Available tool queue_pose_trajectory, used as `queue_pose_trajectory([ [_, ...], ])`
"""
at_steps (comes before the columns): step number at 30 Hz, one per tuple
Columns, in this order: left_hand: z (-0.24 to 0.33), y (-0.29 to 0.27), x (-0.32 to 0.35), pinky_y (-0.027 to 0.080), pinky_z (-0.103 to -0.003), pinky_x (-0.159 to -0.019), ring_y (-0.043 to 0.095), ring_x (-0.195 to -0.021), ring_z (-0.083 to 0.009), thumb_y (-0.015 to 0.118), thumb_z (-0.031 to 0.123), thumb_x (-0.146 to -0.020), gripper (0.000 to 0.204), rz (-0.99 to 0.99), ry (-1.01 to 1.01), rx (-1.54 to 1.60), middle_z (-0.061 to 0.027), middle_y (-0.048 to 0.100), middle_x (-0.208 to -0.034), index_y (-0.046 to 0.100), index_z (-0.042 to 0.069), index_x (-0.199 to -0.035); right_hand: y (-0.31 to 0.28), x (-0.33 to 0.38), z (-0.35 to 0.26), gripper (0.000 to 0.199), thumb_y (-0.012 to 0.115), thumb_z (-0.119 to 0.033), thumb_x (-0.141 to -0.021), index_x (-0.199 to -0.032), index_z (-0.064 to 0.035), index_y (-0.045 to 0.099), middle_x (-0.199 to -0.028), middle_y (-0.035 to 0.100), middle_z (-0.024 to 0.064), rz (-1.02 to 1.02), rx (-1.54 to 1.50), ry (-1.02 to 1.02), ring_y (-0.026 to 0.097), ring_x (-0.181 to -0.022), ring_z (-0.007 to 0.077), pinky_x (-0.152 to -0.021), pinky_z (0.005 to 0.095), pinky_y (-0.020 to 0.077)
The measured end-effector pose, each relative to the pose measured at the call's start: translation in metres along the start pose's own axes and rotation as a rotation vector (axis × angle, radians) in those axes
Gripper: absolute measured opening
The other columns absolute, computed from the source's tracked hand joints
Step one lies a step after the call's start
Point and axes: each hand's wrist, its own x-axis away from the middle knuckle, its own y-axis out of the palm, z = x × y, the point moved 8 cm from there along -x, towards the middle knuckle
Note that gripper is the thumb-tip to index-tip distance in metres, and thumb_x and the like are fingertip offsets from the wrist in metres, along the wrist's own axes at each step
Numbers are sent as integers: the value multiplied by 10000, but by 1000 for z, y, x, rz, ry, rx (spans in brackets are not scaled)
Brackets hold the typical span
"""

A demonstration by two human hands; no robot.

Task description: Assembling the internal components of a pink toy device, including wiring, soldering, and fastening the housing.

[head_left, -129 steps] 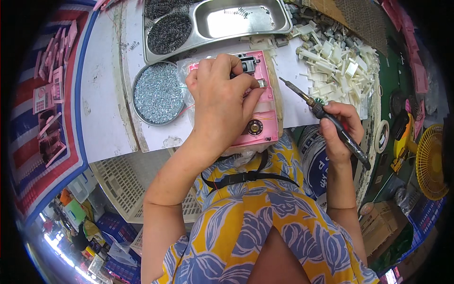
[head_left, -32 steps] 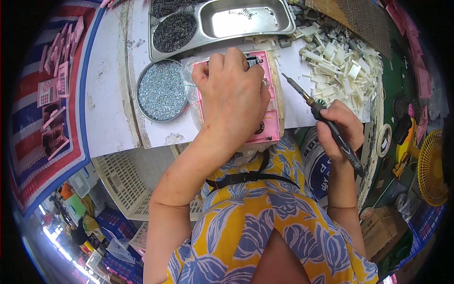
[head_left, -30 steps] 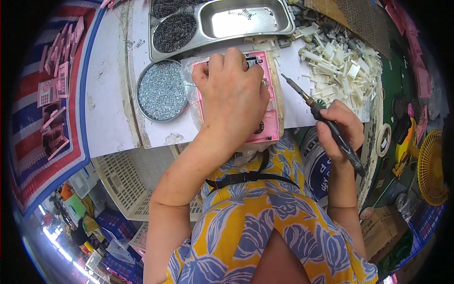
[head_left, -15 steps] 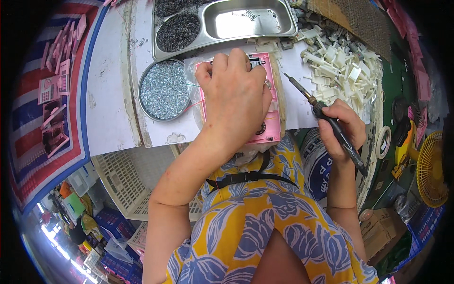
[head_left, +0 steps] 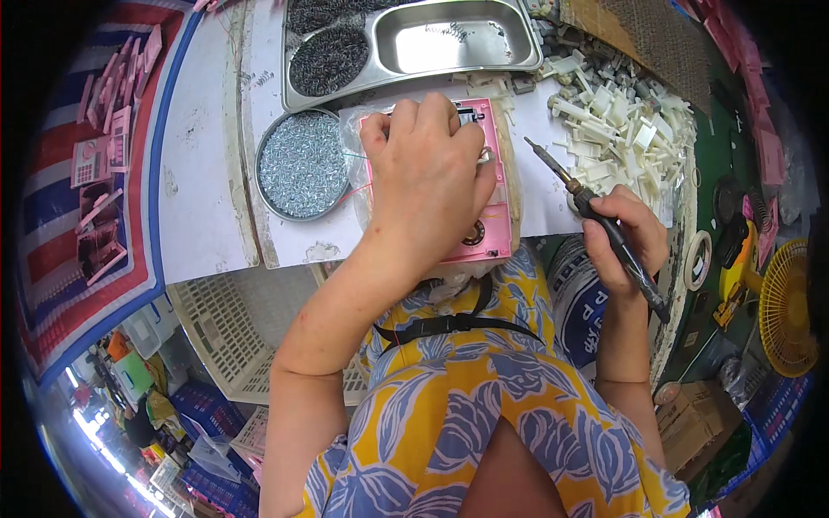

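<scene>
My left hand (head_left: 427, 173) lies over a pink plastic housing (head_left: 495, 216), its fingers bent and closed. Its fingertips are hidden, so whatever they pinch cannot be made out. Beside its little-finger edge shows a small silvery metal part (head_left: 485, 156), and a round black part (head_left: 474, 233) sits lower in the housing. Thin wires stick out at the housing's left side. My right hand (head_left: 635, 237) is wrapped round the black handle of a soldering iron (head_left: 596, 207). The iron's dark tip points up and left, to the right of the housing and apart from it.
A round dish of small silvery pins (head_left: 302, 164) stands left of the housing. Behind is a metal tray (head_left: 406, 78) with dark springs. White plastic parts (head_left: 617, 129) are heaped at right, near a tape roll (head_left: 699, 261) and yellow fan (head_left: 790, 308). A pale basket (head_left: 233, 345) is below.
The soldering iron's tip has shifted very slightly to the right and nearer to me. My left hand stays over the housing, its fingers still bent.
</scene>
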Motion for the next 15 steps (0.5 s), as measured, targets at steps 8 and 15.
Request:
queue_pose_trajectory([
  [8,-59,-37,34,384,-450,-975,583,-1015,-252,805,198,-790,196,-254,39,-228,-57,627,-990,688,87,-900,-9,2,1,247,748,23,-792,-1027,36,671,-759,623,97,-8,32,43,552,-632,157,-570,265,401],
  [15,-60,-36,35,532,-326,-659,681,-743,-215,764,87,-822,103,8,-87,352,-67,698,-865,701,43,-890,1,-6,-1,320,747,19,-836,-1137,37,642,-887,659,106,30,-48,41,597,-753,156,-642,255,449],
])
